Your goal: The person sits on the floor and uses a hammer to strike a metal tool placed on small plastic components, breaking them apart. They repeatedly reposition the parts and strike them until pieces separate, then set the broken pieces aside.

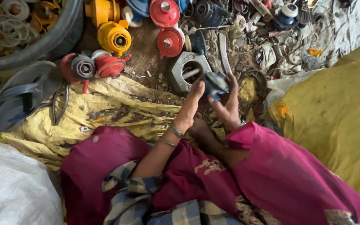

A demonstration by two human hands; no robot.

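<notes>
**Both hands on a small dark-blue part, above a heap of scrap fittings**

The left hand (190, 104) and right hand (229, 107) meet around a dark-blue plastic part (215, 84), held just above the lap. The left fingers curl closed against its near side; the right fingers wrap it from 3 o'clock, thumb pressing in. By my reading the step in hand is working the piece apart or turning it over for sorting; a next move would call for a firm twist with one hand bracing, since the part looks rigid and grimy.

At 11 o'clock of the hands lies a grey hexagonal metal housing (187, 71), dull and pitted. Further at 11 stand glossy red domed caps (165, 25) and yellow moulded bodies (114, 37). At 9 o'clock, crumpled yellow sacking (105, 108), stained dark. A black rubber tub (59, 33) curves at 10 o'clock.
</notes>
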